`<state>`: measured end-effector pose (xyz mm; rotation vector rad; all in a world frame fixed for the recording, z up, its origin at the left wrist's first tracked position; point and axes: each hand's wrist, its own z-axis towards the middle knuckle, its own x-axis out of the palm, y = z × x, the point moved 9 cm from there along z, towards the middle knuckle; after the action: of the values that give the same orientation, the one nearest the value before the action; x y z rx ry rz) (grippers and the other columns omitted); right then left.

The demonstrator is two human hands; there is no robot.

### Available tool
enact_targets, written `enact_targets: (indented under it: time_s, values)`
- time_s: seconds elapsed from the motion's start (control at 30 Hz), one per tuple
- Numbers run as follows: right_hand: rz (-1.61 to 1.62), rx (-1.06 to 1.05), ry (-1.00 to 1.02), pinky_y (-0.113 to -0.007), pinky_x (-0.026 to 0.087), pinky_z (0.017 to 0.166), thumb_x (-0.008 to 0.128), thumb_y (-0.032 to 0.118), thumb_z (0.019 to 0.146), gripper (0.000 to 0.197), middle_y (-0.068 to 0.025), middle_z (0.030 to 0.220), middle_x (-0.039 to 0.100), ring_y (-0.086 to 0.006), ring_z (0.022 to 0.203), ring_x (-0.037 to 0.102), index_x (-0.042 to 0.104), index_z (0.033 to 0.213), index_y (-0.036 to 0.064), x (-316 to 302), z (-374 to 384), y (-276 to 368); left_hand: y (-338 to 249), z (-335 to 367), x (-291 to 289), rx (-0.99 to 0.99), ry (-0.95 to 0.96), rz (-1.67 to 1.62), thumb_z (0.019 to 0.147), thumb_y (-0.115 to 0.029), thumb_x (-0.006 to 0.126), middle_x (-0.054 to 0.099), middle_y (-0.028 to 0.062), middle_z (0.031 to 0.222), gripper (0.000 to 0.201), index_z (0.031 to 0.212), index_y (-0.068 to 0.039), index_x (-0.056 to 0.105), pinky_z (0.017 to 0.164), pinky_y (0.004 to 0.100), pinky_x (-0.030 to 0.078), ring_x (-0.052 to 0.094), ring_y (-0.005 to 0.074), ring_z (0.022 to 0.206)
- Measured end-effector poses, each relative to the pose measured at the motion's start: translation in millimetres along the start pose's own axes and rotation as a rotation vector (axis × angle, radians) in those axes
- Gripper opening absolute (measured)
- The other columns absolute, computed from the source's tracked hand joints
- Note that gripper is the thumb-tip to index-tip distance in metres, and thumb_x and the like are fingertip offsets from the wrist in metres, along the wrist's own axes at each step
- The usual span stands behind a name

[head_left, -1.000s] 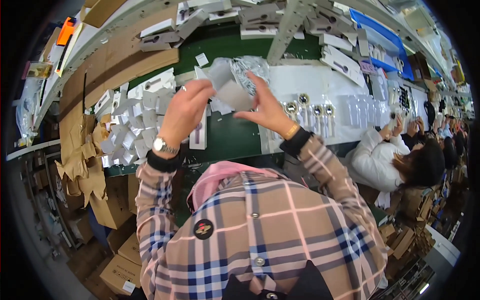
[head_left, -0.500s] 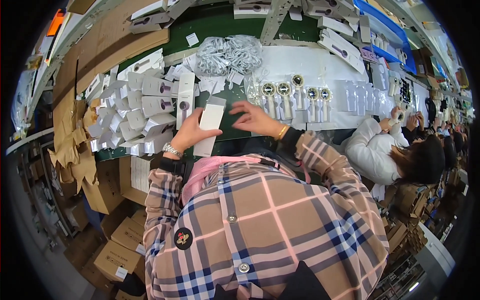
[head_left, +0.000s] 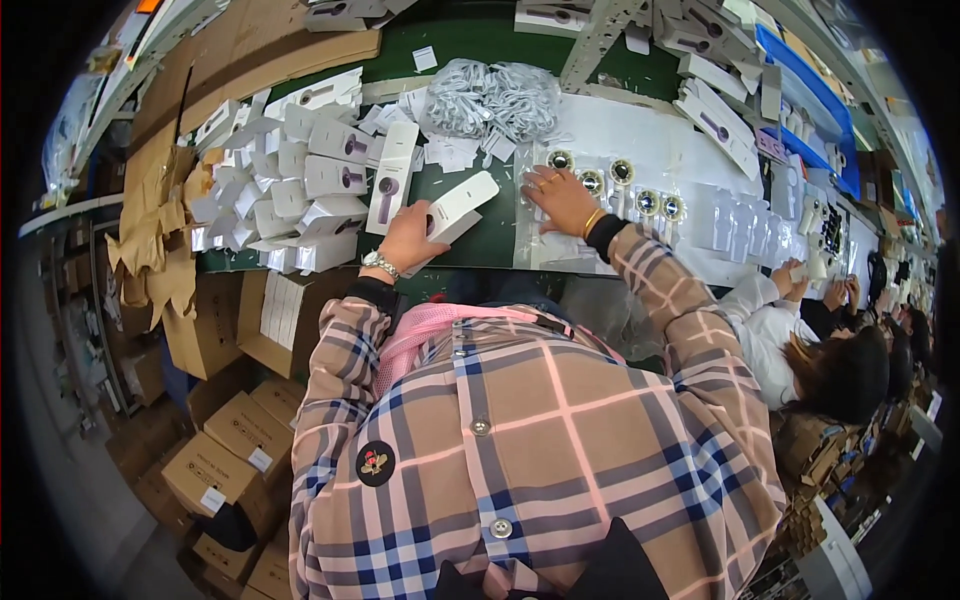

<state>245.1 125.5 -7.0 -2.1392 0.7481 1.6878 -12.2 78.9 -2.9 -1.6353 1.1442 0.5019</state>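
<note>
The left hand (head_left: pixel 408 240) is positioned close to the near edge of the tabletop (head_left: pixel 495 238), with its fingers clamped on the lower end of a white carton (head_left: pixel 464 204). The carton lies directly in the grip, between the two hands; it is slanted, its rounded far end pointing away from the near edge and toward the right. The right hand (head_left: pixel 566 203) is apart from the carton, with its fingers spread and partly bent over the left margin of a white sheet (head_left: pixel 655 135). The nearest items to these fingers are the round-headed devices (head_left: pixel 648 205) in clear trays; whether the fingertips contact a device cannot be told. A second white carton (head_left: pixel 396 170) lies just beyond the left hand, its long side roughly square to the near edge. A cluster of open cartons (head_left: pixel 285 205) occupies the left portion of the tabletop. Toward the far edge, a bundle of white cables (head_left: pixel 493 100) is located behind loose paper slips (head_left: pixel 455 155). Additional clear trays (head_left: pixel 735 222) stand on the sheet, farther right than the devices.
</note>
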Motion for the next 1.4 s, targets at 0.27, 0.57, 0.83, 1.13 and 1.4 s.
enact_targets:
  time_s: [0.27,0.57,0.83,1.13,1.4]
  values:
    - [-0.164,-0.093,-0.099,-0.045,0.044,0.102,0.07,0.019,0.086,0.052,-0.0047,0.134,0.062,-0.0244,0.133,0.054,0.059,0.136,0.0173,20,39,-35,4,-19,-7,-0.05,-0.04,-0.064,0.061,-0.032,0.096,0.065,0.0222,0.103,0.079,0.12,-0.001,0.052,0.088,0.0448,0.053,0.065,0.0395,0.102]
    - [0.365,0.024,-0.177,-0.043,0.049,0.099,0.074,0.016,0.083,0.056,-0.012,0.125,0.065,-0.0308,0.123,0.059,0.058,0.136,0.0119,-34,30,-45,13,-26,-4,-0.168,-0.05,-0.111,0.062,-0.031,0.098,0.067,0.0239,0.113,0.09,0.128,-0.002,0.045,0.088,0.0444,0.054,0.069,0.0383,0.102]
    - [0.631,-0.194,-0.166,-0.041,0.048,0.105,0.083,0.021,0.077,0.078,-0.0151,0.125,0.066,-0.035,0.118,0.061,0.051,0.147,0.0083,-62,25,-3,-42,-6,-10,0.143,-0.047,0.039,0.064,-0.032,0.097,0.068,0.0223,0.11,0.082,0.124,-0.002,0.049,0.089,0.0425,0.054,0.069,0.0374,0.102]
    - [1.581,0.479,0.165,-0.034,0.058,0.087,0.084,0.035,0.087,0.062,-0.009,0.124,0.068,-0.0173,0.107,0.068,0.061,0.137,0.0062,27,24,6,-24,12,35,0.035,0.356,-0.576,0.064,-0.041,0.095,0.068,0.0198,0.112,0.08,0.125,-0.002,0.062,0.093,0.0414,0.053,0.067,0.0386,0.104]
    - [2.414,0.856,0.496,-0.032,0.06,0.073,0.079,0.042,0.091,0.051,-0.0064,0.101,0.074,-0.0186,0.086,0.073,0.067,0.122,0.0041,117,44,47,-71,9,6,0.328,-0.069,0.134,0.064,-0.034,0.094,0.062,0.0185,0.121,0.099,0.146,-0.005,0.045,0.098,0.0426,0.052,0.064,0.039,0.11]
